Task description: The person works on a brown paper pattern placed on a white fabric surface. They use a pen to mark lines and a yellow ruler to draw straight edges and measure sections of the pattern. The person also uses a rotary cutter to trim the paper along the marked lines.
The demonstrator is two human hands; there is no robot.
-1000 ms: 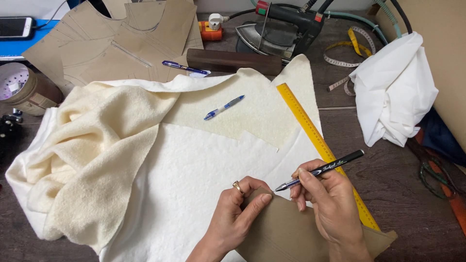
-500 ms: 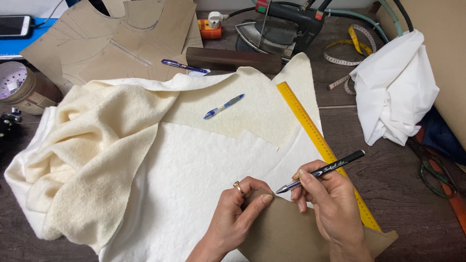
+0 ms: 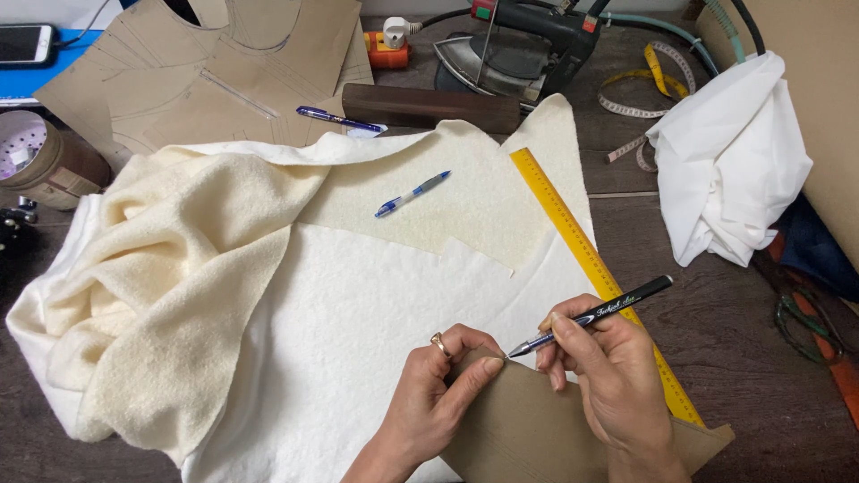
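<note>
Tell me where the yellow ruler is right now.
The yellow ruler lies diagonally along the right edge of the cream fabric, passing under the right hand, left of the white cloth.

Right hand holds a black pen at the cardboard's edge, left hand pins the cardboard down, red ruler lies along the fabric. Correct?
Not quite: the ruler is yellow, not red, as the head view shows. The rest holds: the right hand holds a black pen with its tip at the edge of the cardboard, the left hand pins the cardboard down, and the ruler lies along the fabric.
</note>
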